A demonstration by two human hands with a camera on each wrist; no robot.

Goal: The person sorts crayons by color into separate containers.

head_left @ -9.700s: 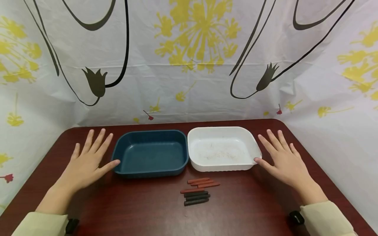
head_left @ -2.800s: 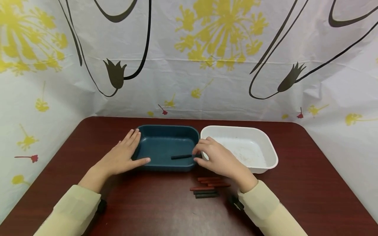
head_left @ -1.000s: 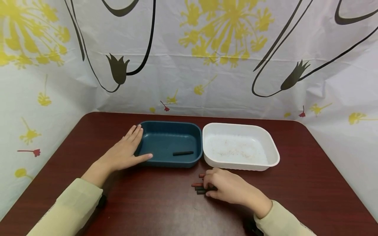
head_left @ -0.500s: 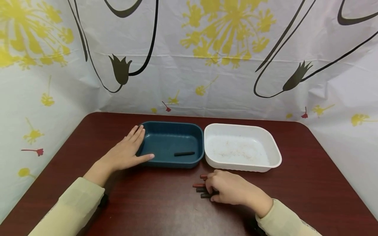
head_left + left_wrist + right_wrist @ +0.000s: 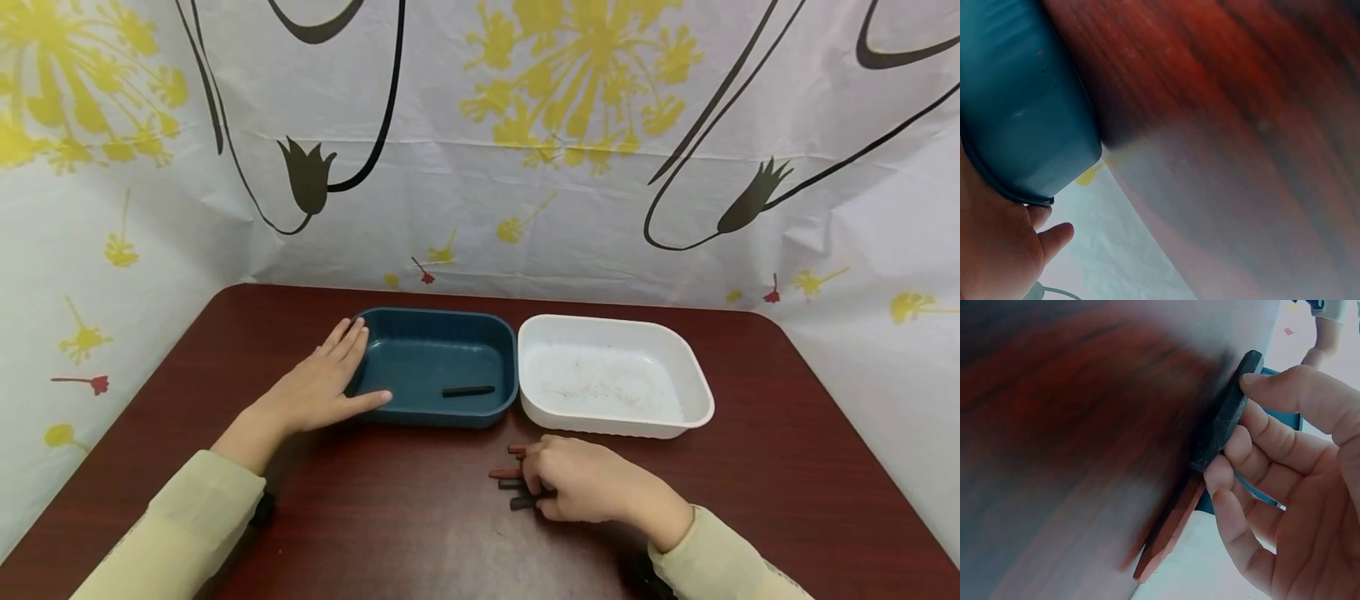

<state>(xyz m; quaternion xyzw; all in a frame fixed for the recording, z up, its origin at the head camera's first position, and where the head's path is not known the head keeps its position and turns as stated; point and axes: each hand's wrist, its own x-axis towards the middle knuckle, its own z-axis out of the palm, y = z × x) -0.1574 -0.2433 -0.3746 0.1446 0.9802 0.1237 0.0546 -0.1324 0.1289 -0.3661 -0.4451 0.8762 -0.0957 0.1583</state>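
The right hand [image 5: 585, 475], right of lower centre in the head view, pinches a black stick [image 5: 1225, 415] between thumb and fingers. In the right-wrist view this stick slants through the upper middle, with the thumb near its upper end; a red stick [image 5: 1169, 531] lies below it, toward the bottom edge. In the head view, the ends of more red sticks [image 5: 504, 473] and a dark stick [image 5: 509, 484] show just left of the right hand, which covers the rest of them.

The left hand [image 5: 318, 392], left of centre, is spread wide: fingers straight along the left end of the blue tray [image 5: 412, 358], thumb over its near rim. In the left-wrist view, that tray fills the upper left. One black stick lies inside it, toward its near right corner in the head view.

The white tray [image 5: 607, 367] sits just beside it, right of centre, with brownish specks on its floor. Both trays stand on the reddish-brown table [image 5: 390, 517]; a flower-printed cloth [image 5: 450, 108] fills the top.
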